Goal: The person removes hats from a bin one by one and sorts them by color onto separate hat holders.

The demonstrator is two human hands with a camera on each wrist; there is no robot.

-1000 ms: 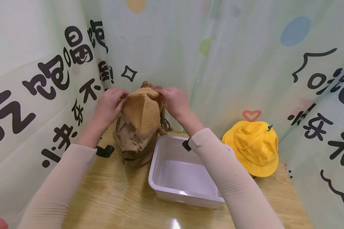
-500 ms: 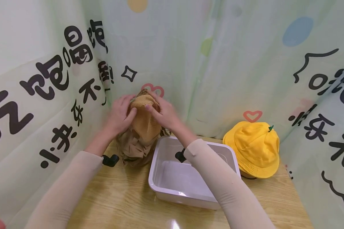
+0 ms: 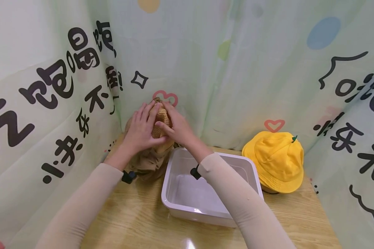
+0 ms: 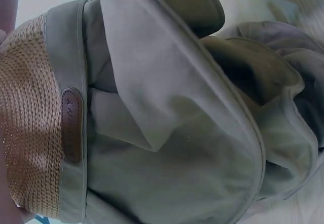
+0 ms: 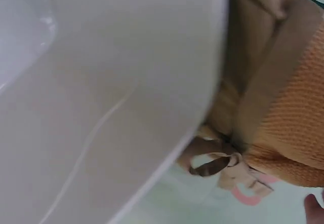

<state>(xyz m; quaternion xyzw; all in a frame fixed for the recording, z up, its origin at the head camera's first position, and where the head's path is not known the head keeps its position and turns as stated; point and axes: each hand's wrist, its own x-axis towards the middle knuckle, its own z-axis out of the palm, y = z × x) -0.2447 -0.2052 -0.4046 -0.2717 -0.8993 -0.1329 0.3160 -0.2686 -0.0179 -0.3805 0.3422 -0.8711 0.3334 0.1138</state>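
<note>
A tan sun hat with a woven crown (image 3: 162, 119) and a soft brown cloth brim (image 3: 149, 162) sits at the back left of the table. My left hand (image 3: 140, 131) lies across the crown's left and front, fingers fairly straight and spread. Against its right side rests my right hand (image 3: 180, 127), fingers extended and thumb over the front. Between them part of the weave shows; the rest is covered. In the left wrist view, a leather label (image 4: 72, 125) marks the cloth band, and the brim (image 4: 187, 168) droops in folds. A fabric strap loop (image 5: 207, 158) hangs near the crown in the right wrist view.
A pale plastic tub (image 3: 202, 216) stands close to the hat's right, beneath my right forearm. Farther right is a yellow hat (image 3: 277, 159) with a small green tip. Printed curtains (image 3: 187, 58) border the wooden table (image 3: 137, 221) behind and at both sides.
Earlier both hands pinched the top sides of the crown, which had a sharp front fold. They have come down and closer together; the left hand has moved right across the crown's front.
</note>
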